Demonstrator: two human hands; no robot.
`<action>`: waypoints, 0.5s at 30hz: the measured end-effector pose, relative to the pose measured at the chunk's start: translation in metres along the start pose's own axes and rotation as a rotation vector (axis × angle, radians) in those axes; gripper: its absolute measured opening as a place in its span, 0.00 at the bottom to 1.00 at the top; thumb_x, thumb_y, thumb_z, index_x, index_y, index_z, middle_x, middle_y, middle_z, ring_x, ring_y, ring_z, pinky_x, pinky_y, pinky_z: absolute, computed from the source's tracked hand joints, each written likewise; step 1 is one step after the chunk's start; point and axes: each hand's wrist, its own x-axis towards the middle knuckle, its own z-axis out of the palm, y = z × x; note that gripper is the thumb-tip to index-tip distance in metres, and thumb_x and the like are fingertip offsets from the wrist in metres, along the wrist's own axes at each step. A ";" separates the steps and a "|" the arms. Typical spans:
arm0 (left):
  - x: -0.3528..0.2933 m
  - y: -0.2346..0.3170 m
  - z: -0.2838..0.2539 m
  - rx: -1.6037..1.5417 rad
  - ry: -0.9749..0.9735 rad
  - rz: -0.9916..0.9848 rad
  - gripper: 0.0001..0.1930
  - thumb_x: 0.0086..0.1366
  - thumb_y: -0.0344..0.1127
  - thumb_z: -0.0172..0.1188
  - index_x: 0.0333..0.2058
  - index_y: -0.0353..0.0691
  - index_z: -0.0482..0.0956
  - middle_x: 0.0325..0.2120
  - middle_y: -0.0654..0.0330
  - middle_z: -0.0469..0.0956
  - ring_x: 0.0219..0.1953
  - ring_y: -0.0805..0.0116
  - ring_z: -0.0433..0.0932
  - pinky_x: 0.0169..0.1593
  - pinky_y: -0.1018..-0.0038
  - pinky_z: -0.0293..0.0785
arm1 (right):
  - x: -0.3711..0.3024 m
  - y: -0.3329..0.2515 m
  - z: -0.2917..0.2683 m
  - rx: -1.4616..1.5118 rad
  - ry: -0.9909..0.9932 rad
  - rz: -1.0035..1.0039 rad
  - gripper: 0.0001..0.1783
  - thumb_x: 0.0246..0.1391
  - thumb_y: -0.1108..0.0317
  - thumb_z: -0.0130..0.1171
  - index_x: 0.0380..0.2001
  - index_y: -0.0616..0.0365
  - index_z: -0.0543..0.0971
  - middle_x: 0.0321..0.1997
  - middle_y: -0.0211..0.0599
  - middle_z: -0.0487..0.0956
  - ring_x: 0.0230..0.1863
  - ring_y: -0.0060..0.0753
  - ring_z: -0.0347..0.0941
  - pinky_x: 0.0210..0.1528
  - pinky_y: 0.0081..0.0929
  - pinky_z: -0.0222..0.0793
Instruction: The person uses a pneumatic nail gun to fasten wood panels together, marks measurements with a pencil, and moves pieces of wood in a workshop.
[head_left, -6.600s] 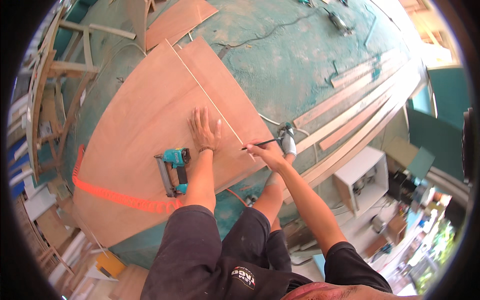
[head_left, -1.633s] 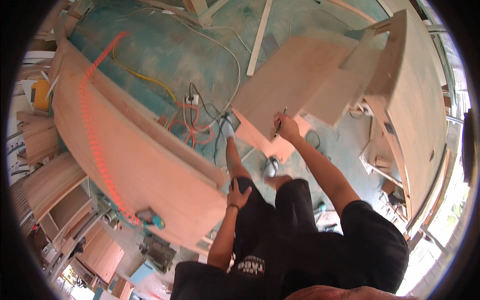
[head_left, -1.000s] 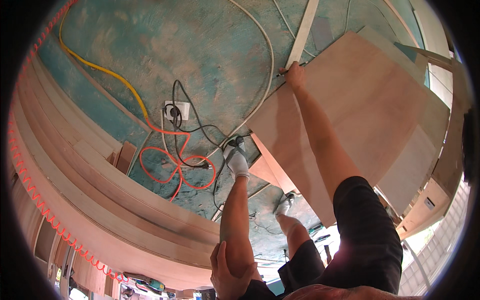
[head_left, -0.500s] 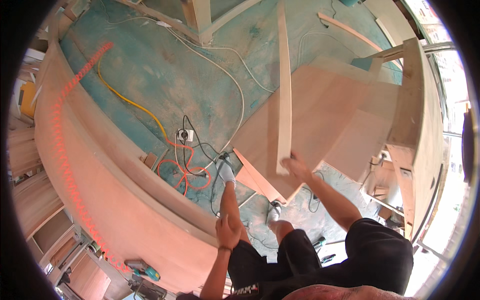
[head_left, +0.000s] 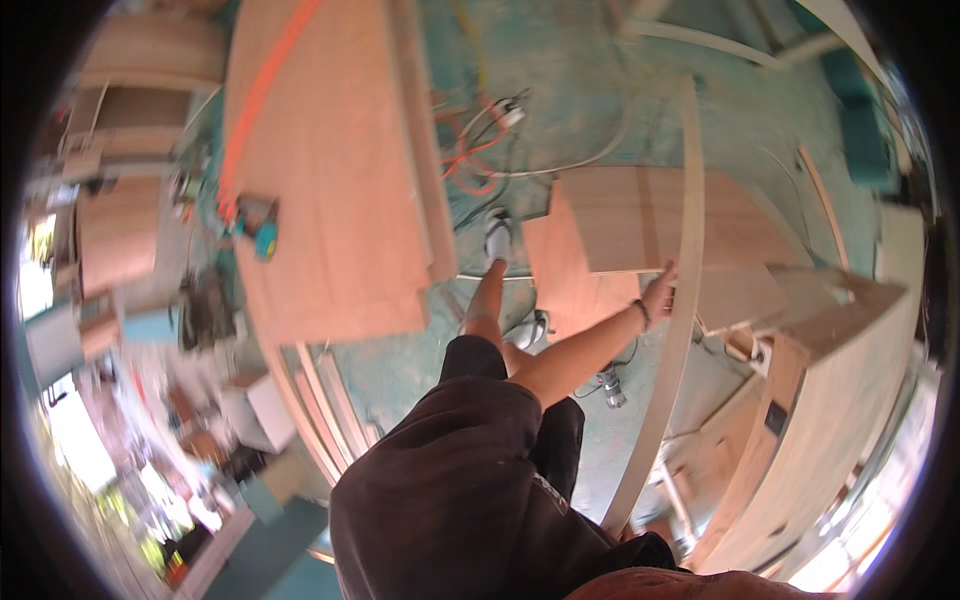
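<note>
A long pale wooden strip [head_left: 680, 330] slants up from the floor, its near end close to my body at the lower right. My left hand [head_left: 657, 295], with a dark band at the wrist, reaches across and closes on the strip's left edge around mid-length. Blur and the strip itself hide part of the fingers. My right hand is out of sight; dark clothing covers the area near the strip's lower end. Beyond the strip, thin wooden panels [head_left: 610, 215] lie on the green floor.
A large wooden panel structure [head_left: 330, 180] stands at left, bearing a teal power tool [head_left: 264, 238] and an orange coiled hose [head_left: 262, 85]. Cords [head_left: 480, 150] lie tangled ahead of my feet. A wooden frame [head_left: 830, 400] rises at right; several strips [head_left: 325, 405] lean at lower left.
My view has turned. The strip's near end has come up toward my body. My left hand has left my leg and moved to the strip; my right hand has gone out of view.
</note>
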 end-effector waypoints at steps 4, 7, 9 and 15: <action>-0.105 -0.016 0.057 0.062 0.241 0.230 0.28 0.71 0.61 0.58 0.48 0.38 0.72 0.26 0.61 0.78 0.24 0.71 0.79 0.26 0.69 0.77 | -0.031 0.080 -0.031 -0.414 -0.053 0.196 0.16 0.58 0.61 0.61 0.39 0.65 0.76 0.32 0.42 0.76 0.36 0.39 0.73 0.36 0.41 0.69; -0.179 -0.012 0.051 0.056 0.386 0.385 0.24 0.71 0.56 0.61 0.47 0.39 0.72 0.29 0.64 0.76 0.25 0.75 0.77 0.26 0.73 0.75 | -0.018 0.125 -0.060 -0.802 -0.181 0.227 0.19 0.55 0.64 0.64 0.45 0.66 0.74 0.39 0.48 0.75 0.44 0.48 0.72 0.43 0.47 0.69; -0.199 -0.012 0.029 0.044 0.535 0.606 0.21 0.72 0.53 0.62 0.46 0.39 0.72 0.30 0.67 0.75 0.27 0.79 0.75 0.28 0.76 0.73 | 0.003 0.138 -0.076 -0.959 -0.206 0.092 0.23 0.54 0.67 0.66 0.49 0.66 0.72 0.43 0.53 0.74 0.49 0.53 0.72 0.48 0.51 0.69; -0.268 0.025 -0.062 -0.144 1.021 0.939 0.19 0.73 0.49 0.63 0.35 0.38 0.69 0.26 0.71 0.66 0.28 0.82 0.63 0.29 0.79 0.62 | 0.133 -0.010 0.027 -0.726 -0.107 -0.694 0.31 0.50 0.64 0.70 0.55 0.65 0.72 0.50 0.56 0.75 0.54 0.64 0.71 0.56 0.55 0.68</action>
